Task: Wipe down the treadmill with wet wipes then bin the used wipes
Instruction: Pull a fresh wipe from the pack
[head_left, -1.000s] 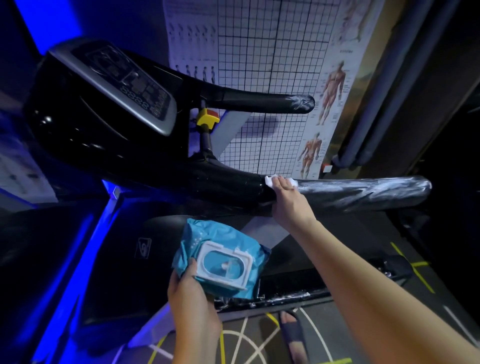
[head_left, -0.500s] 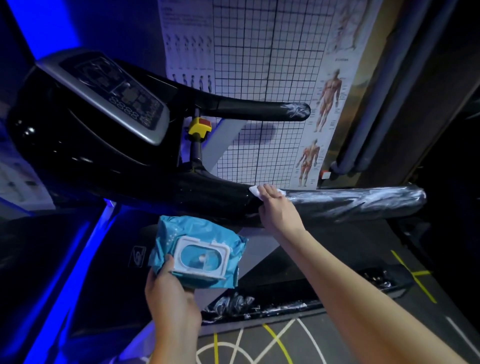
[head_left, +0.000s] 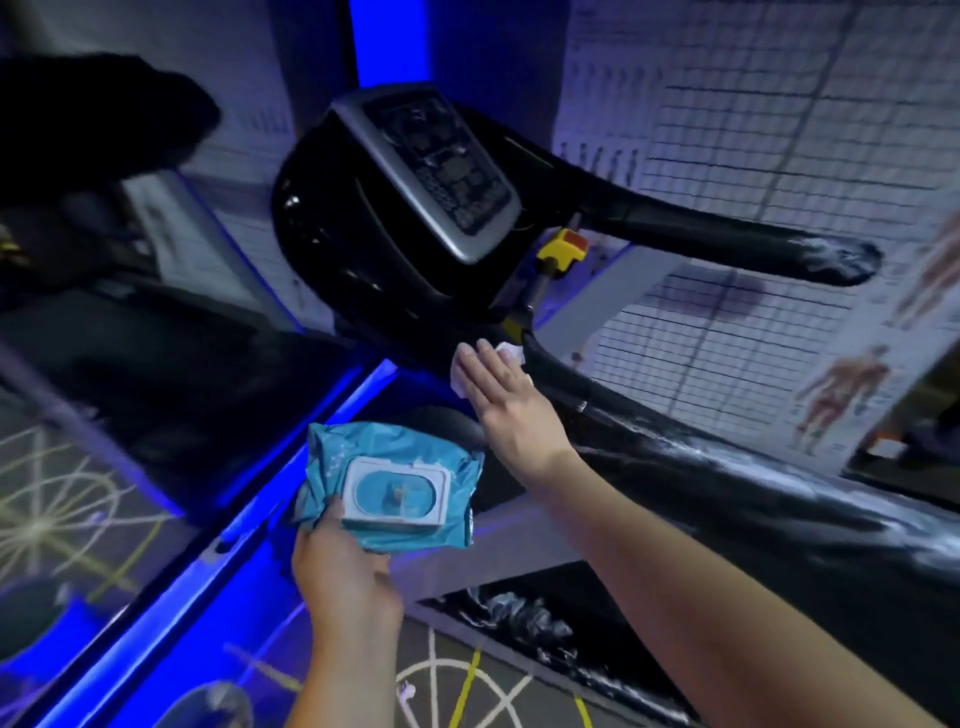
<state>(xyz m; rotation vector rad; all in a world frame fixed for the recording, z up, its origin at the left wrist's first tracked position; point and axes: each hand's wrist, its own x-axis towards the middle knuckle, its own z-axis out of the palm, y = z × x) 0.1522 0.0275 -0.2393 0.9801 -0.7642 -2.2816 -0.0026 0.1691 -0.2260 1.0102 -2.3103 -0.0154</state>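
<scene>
Wet wipe: white; lies flat on the black body of the treadmill, just below the console, where the near handrail begins
Right hand: fingers straight and together; they press the wet wipe on the surface; only its edges show around them
Left hand: fingers curled under the wipes pack, thumb on its top; held in the air below the right hand
Wipes pack: teal; white-framed lid faces up
Near handrail: wet streaks along it
Wall: grid and anatomy charts
</scene>
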